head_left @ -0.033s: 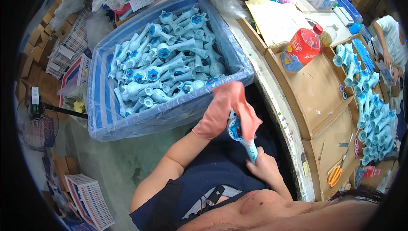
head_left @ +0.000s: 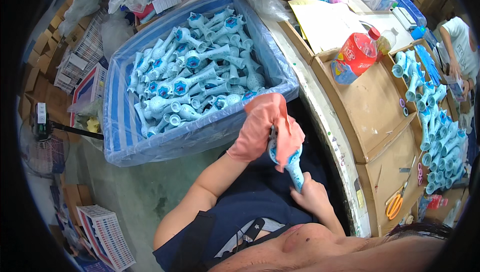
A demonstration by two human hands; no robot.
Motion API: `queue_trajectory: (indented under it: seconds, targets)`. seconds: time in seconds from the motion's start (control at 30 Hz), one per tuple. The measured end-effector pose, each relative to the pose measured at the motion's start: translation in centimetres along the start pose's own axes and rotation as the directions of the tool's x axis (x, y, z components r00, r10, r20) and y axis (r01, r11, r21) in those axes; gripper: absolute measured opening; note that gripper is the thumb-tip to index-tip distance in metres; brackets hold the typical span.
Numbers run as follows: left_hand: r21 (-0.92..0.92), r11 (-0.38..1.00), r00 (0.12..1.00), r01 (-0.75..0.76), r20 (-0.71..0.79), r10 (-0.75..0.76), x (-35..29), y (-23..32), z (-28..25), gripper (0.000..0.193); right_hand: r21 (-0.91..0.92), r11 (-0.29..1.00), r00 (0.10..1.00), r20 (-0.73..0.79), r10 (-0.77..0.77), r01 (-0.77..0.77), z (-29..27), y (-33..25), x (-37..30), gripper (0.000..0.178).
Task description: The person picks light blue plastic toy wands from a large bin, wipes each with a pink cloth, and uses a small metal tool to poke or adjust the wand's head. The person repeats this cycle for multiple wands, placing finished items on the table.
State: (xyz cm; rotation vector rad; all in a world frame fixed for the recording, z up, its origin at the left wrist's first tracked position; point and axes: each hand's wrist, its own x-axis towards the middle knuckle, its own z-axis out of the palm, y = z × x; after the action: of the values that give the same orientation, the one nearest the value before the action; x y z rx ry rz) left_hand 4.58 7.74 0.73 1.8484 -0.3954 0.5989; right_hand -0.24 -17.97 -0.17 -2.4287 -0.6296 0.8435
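My left hand (head_left: pixel 254 134), in a pink glove, is closed on a loose pink cloth (head_left: pixel 288 143) draped over a light-blue plastic toy wand (head_left: pixel 295 173). The cloth hides much of the wand's round, speckled head, and the fabric covers my fingertips. Below, my bare right hand (head_left: pixel 312 197) grips the wand's narrow handle, which points down and right. Many similar light-blue wands (head_left: pixel 180 87), some showing blue star-shaped emblems, lie heaped in a blue crate (head_left: pixel 142 154) lined with clear plastic, just beyond my left hand.
Right of me runs a workbench (head_left: pixel 320 107) with cardboard trays (head_left: pixel 367 122), a red-labelled bottle (head_left: pixel 354 57), orange-handled scissors (head_left: pixel 394 206) and more wands (head_left: pixel 440 142) in rows. A co-worker (head_left: pixel 457 47) handles something at far right. A fan (head_left: pixel 44 144) stands at left.
The pink cloth has shifted down and left across the wand's round head, covering the emblem that showed before. My right hand keeps its grip. The co-worker's hands have moved slightly.
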Motion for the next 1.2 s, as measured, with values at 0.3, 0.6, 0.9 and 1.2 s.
queue_trajectory:
  seconds: [0.3, 0.6, 0.9, 1.2]
  targets:
    - [-0.61, 0.687, 0.852, 0.395, -0.037, -0.522, -0.9, -1.2, 1.9, 0.029, -0.053, 0.999, 1.0, -0.014, 0.011, -0.011, -0.5, 0.0, -0.3, 0.041]
    - [-0.486, 0.764, 0.906, 0.424, 0.23, -0.356, 1.1, 3.1, 1.7, 0.011, 0.001, 0.988, 0.892, -0.43, -0.142, 0.158, 2.5, 4.4, 2.8, 0.036]
    - [-0.109, 0.969, 0.975, 0.22, 0.051, -0.216, 0.4, 7.4, 2.7, 0.018, -0.014, 0.931, 0.662, -0.699, -0.271, 0.366, 6.8, 7.8, 8.1, 0.03]
    - [0.282, 0.957, 0.983, 0.069, 0.143, -0.113, 1.2, 8.7, 1.1, 0.026, -0.084, 0.937, 0.584, -0.762, -0.279, 0.338, 5.6, 7.2, 7.3, 0.026]
